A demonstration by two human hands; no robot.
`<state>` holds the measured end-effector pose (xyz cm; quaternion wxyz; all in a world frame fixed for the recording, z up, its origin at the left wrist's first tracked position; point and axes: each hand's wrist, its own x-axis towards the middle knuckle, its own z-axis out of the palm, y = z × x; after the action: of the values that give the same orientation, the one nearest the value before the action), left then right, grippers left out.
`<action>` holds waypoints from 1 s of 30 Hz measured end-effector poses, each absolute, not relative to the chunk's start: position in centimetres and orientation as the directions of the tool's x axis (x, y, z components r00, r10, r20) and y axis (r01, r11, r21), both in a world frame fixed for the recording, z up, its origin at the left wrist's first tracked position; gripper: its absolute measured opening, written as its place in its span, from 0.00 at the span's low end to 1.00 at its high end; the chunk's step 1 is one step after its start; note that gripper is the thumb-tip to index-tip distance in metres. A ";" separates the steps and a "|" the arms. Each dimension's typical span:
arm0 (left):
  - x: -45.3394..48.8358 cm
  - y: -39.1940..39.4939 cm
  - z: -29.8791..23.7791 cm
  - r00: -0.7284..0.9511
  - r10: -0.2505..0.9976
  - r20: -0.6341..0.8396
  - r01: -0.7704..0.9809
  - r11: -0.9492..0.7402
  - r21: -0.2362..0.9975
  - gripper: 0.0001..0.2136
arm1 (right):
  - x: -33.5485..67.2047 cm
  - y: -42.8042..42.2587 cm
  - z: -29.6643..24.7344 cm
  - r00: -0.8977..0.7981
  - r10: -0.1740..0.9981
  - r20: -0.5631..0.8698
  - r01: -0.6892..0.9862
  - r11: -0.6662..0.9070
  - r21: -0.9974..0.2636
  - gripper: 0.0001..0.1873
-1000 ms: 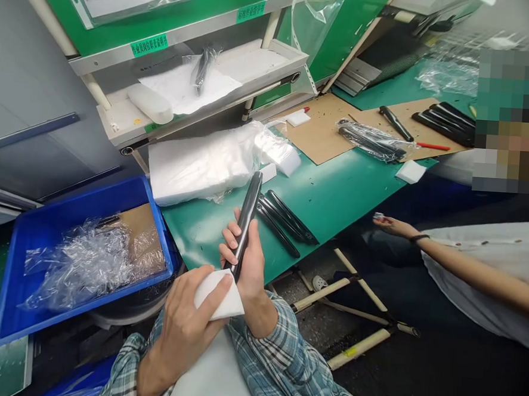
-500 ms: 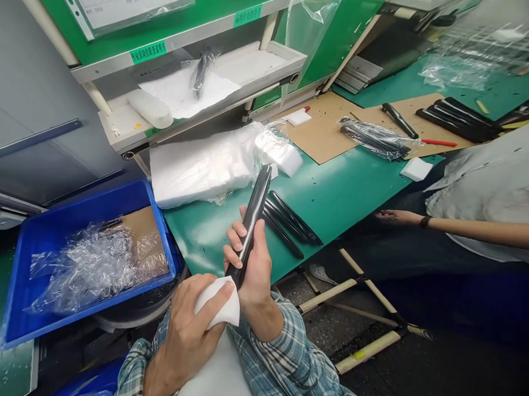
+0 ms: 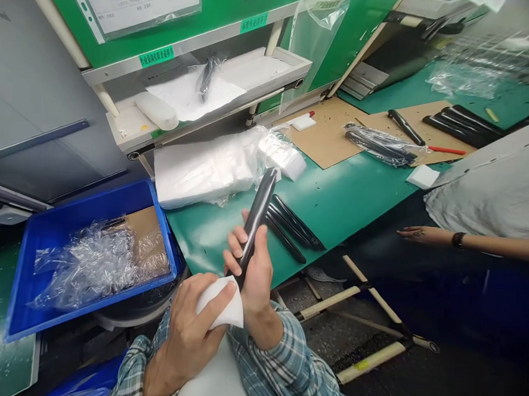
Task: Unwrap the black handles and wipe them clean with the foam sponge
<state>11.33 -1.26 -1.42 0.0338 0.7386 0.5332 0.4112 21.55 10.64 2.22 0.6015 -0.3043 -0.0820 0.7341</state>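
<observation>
Upright and slightly tilted, a long glossy black plastic part (image 3: 260,207) rises from my right hand (image 3: 258,275), whose fingers are wrapped round its lower half. My left hand (image 3: 189,331) grips a folded white wiping pad (image 3: 222,303) and presses it round the part's lower end, which the pad hides. Just beyond my right hand, several similar black parts (image 3: 296,224) lie side by side on the green bench top (image 3: 354,191).
A blue bin (image 3: 90,307) with crumpled clear plastic stands left. White foam packing (image 3: 203,170) lies behind my hands, below a white shelf (image 3: 272,73). Cardboard (image 3: 330,142) carries a bagged bundle of black parts (image 3: 379,144). A co-worker's arm (image 3: 499,245) reaches in from the right.
The camera view has shifted slightly, moving the scene a little rightward. Both hands keep their holds on the part and pad. The co-worker's hand has moved a little lower.
</observation>
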 end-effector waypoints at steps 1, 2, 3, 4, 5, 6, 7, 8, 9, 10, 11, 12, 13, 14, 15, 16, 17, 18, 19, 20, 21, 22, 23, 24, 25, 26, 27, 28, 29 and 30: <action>11.3 -1.3 -1.4 0.094 0.815 0.572 0.761 -0.429 0.486 0.21 | 21.5 10.6 2.2 -0.092 0.933 -0.349 -0.833 -0.264 -0.486 0.26; 11.3 -1.3 -1.4 0.093 0.815 0.572 0.763 -0.428 0.485 0.21 | 21.5 10.6 2.1 -0.097 0.931 -0.353 -0.832 -0.270 -0.484 0.26; 11.3 -1.2 -1.4 0.090 0.814 0.573 0.765 -0.425 0.484 0.21 | 21.5 10.6 2.1 -0.103 0.927 -0.360 -0.830 -0.280 -0.482 0.25; 11.4 -1.2 -1.4 0.086 0.814 0.574 0.768 -0.421 0.482 0.21 | 21.5 10.5 2.1 -0.110 0.924 -0.367 -0.828 -0.290 -0.481 0.25; 11.3 -1.3 -1.4 0.082 0.813 0.577 0.772 -0.418 0.479 0.22 | 21.5 10.5 2.1 -0.109 0.922 -0.371 -0.826 -0.292 -0.482 0.24; 11.3 -1.3 -1.3 0.081 0.813 0.576 0.774 -0.415 0.477 0.22 | 21.5 10.4 2.2 -0.102 0.923 -0.371 -0.826 -0.287 -0.486 0.24; 11.3 -1.3 -1.2 0.082 0.814 0.576 0.775 -0.415 0.476 0.22 | 21.6 10.3 2.3 -0.094 0.925 -0.367 -0.825 -0.279 -0.492 0.24; 11.2 -1.4 -1.1 0.087 0.813 0.575 0.773 -0.419 0.476 0.22 | 21.6 10.2 2.4 -0.089 0.927 -0.364 -0.822 -0.275 -0.499 0.24; 11.2 -1.5 -1.0 0.092 0.813 0.575 0.771 -0.424 0.476 0.22 | 21.7 10.1 2.6 -0.091 0.928 -0.361 -0.817 -0.277 -0.506 0.25; 11.1 -1.6 -0.9 0.098 0.813 0.574 0.770 -0.428 0.474 0.22 | 21.8 10.0 2.8 -0.097 0.927 -0.361 -0.811 -0.284 -0.512 0.25; 11.1 -1.7 -0.8 0.103 0.811 0.575 0.768 -0.432 0.472 0.22 | 21.8 9.9 2.9 -0.099 0.927 -0.361 -0.807 -0.287 -0.516 0.25; 11.0 -1.8 -0.7 0.106 0.811 0.576 0.768 -0.435 0.470 0.21 | 21.9 9.9 3.1 -0.100 0.927 -0.362 -0.805 -0.290 -0.518 0.25; 11.0 -1.8 -0.7 0.108 0.809 0.577 0.768 -0.437 0.469 0.21 | 21.9 9.8 3.2 -0.100 0.926 -0.364 -0.803 -0.291 -0.519 0.24; 11.0 -1.8 -0.7 0.108 0.809 0.577 0.768 -0.437 0.468 0.21 | 21.9 9.8 3.2 -0.100 0.925 -0.366 -0.804 -0.292 -0.518 0.24; 11.0 -1.8 -0.7 0.107 0.811 0.576 0.768 -0.435 0.470 0.21 | 21.8 9.8 3.2 -0.102 0.924 -0.368 -0.805 -0.294 -0.515 0.24; 11.0 -1.7 -0.7 0.109 0.811 0.575 0.766 -0.437 0.472 0.21 | 21.7 9.7 3.2 -0.098 0.924 -0.369 -0.807 -0.291 -0.514 0.24; 11.0 -1.7 -0.7 0.109 0.811 0.575 0.764 -0.438 0.474 0.21 | 21.6 9.7 3.1 -0.090 0.926 -0.367 -0.810 -0.283 -0.514 0.24; 11.0 -1.6 -0.7 0.108 0.810 0.576 0.762 -0.440 0.475 0.21 | 21.4 9.6 3.0 -0.086 0.927 -0.366 -0.813 -0.278 -0.512 0.24; 11.0 -1.6 -0.7 0.106 0.808 0.580 0.759 -0.442 0.477 0.21 | 21.3 9.6 2.9 -0.088 0.927 -0.365 -0.816 -0.278 -0.508 0.25; 10.9 -1.6 -0.7 0.103 0.806 0.584 0.754 -0.446 0.482 0.21 | 21.2 9.6 2.8 -0.097 0.925 -0.366 -0.820 -0.283 -0.497 0.25; 10.7 -1.7 -0.6 0.100 0.802 0.589 0.746 -0.452 0.489 0.21 | 21.1 9.7 2.7 -0.111 0.923 -0.369 -0.828 -0.291 -0.480 0.25; 10.5 -1.8 -0.7 0.095 0.798 0.596 0.733 -0.461 0.501 0.22 | 21.1 9.8 2.6 -0.123 0.919 -0.374 -0.840 -0.297 -0.455 0.24; 10.2 -1.9 -0.7 0.083 0.794 0.602 0.717 -0.468 0.517 0.23 | 21.2 10.0 2.6 -0.131 0.915 -0.381 -0.854 -0.300 -0.425 0.21; 10.0 -2.0 -0.8 0.068 0.791 0.608 0.702 -0.471 0.534 0.24 | 21.4 10.3 2.6 -0.132 0.910 -0.393 -0.869 -0.297 -0.396 0.19; 9.7 -2.2 -0.9 0.049 0.791 0.610 0.694 -0.467 0.549 0.25 | 21.6 10.5 2.6 -0.132 0.904 -0.406 -0.882 -0.294 -0.368 0.16; 9.5 -2.3 -1.1 0.031 0.791 0.611 0.693 -0.457 0.557 0.27 | 21.8 10.8 2.6 -0.136 0.898 -0.419 -0.891 -0.296 -0.344 0.14; 9.3 -2.3 -1.2 0.018 0.793 0.609 0.699 -0.445 0.560 0.28 | 22.0 11.0 2.7 -0.143 0.893 -0.427 -0.897 -0.299 -0.325 0.12; 9.3 -2.4 -1.3 0.013 0.795 0.606 0.705 -0.437 0.559 0.29 | 22.2 11.2 2.7 -0.147 0.890 -0.431 -0.900 -0.301 -0.314 0.12; 9.3 -2.4 -1.4 0.018 0.797 0.604 0.707 -0.437 0.556 0.30 | 22.3 11.3 2.8 -0.151 0.890 -0.430 -0.902 -0.302 -0.309 0.12; 9.3 -2.3 -1.4 0.029 0.794 0.607 0.706 -0.446 0.550 0.30 | 22.4 11.3 2.8 -0.156 0.891 -0.426 -0.901 -0.305 -0.308 0.12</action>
<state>9.31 -2.35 -1.44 0.0481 0.7157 0.5240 0.4592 22.41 11.31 2.78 0.5895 -0.2729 0.0091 0.7602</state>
